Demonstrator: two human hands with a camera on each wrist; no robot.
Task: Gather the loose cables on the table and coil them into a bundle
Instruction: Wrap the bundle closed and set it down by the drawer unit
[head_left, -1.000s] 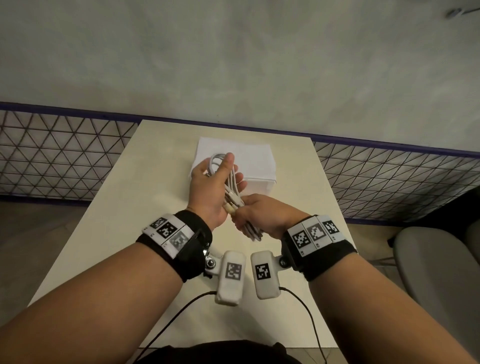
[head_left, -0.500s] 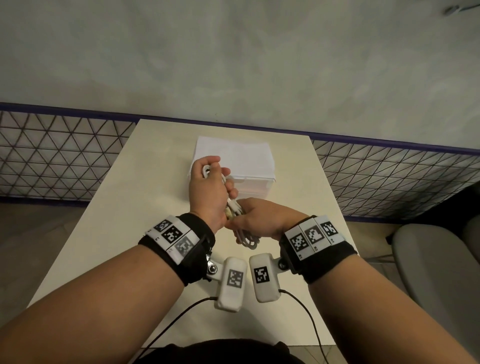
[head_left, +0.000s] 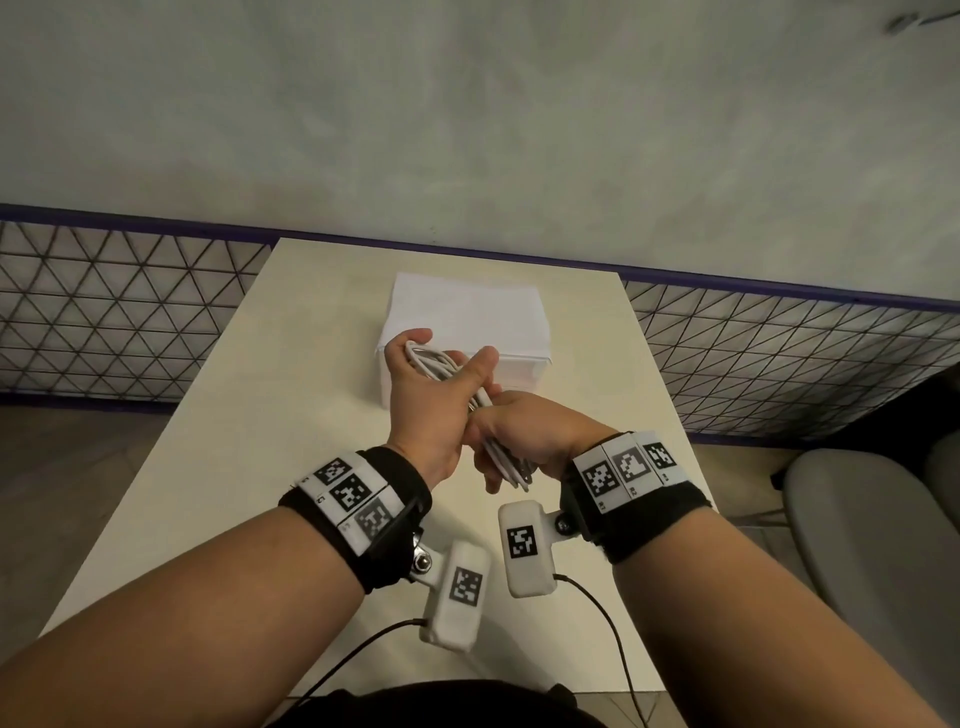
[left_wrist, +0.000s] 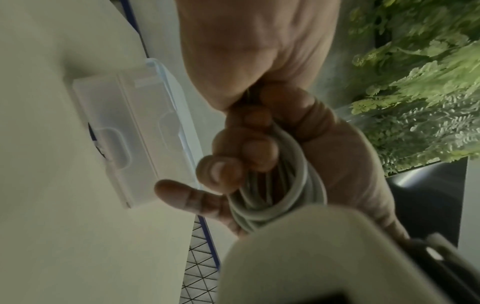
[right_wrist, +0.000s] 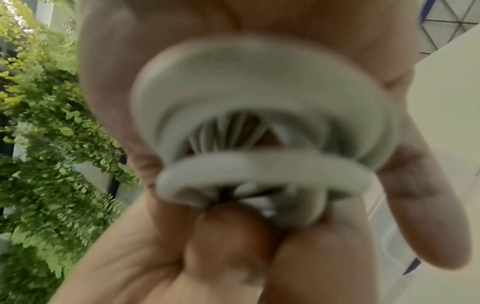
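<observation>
A white cable bundle of several loops hangs above the table, held between both hands. My left hand has its fingers curled round the upper loops and its thumb sticking out to the right. Just below it, my right hand grips the lower end of the bundle, where loops poke out under the fist. The left wrist view shows the cable loops with fingers curled round them. In the blurred right wrist view the cable coil fills the frame, pinched by fingers below.
Beyond the hands, a clear plastic box with a white sheet on top stands on the cream table. A wire mesh fence runs behind the table. A grey chair stands at the right. Green plants show in both wrist views.
Half a second ago my left hand was closed over the cable. Now its thumb sticks out again and the loops show. My right hand has stayed on the lower end.
</observation>
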